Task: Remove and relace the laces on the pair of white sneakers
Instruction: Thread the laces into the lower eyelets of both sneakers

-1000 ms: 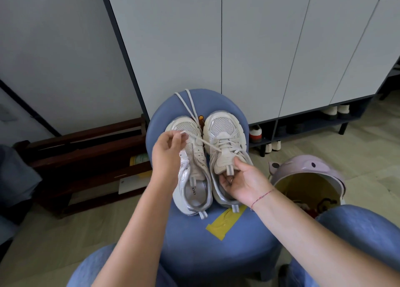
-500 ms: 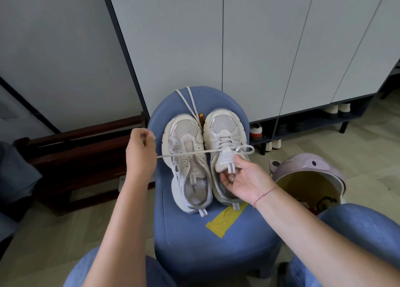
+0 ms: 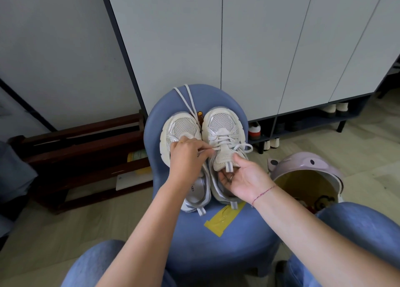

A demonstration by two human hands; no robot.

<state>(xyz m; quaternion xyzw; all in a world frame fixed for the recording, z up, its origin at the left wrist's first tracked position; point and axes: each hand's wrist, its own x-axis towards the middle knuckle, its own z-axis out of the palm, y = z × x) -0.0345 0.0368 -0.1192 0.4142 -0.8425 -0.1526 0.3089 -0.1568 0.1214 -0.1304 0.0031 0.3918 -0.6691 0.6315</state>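
Sitting over a single blue stool (image 3: 216,254), the person has both white sneakers set side by side on the seat, toes pointing toward the far edge and heels toward the knees. Two laces are in sight. One is a loose lace (image 3: 184,98), out of its shoe and lying across the far edge of the seat, running down between the two toes. The other is the threaded lace (image 3: 243,147), crossing the eyelets of the right-hand sneaker (image 3: 223,124) with a loop drooping off its outer side. The left hand (image 3: 188,157) lies over the middle of the left-hand sneaker (image 3: 181,126), which shows no lace in its front eyelets. Its fingers are curled together, pinching a short run of the threaded lace that stretches across to the neighbouring shoe. The right hand (image 3: 244,178) grips the tongue of the right-hand sneaker, thumb on top and fingers curled underneath inside the opening. Each hand wears one ring, and the right wrist has one thin red thread. One strip of yellow tape (image 3: 223,219) is stuck near the seat's near edge. One lilac tub (image 3: 303,170) stands on the floor beside the stool's right edge.
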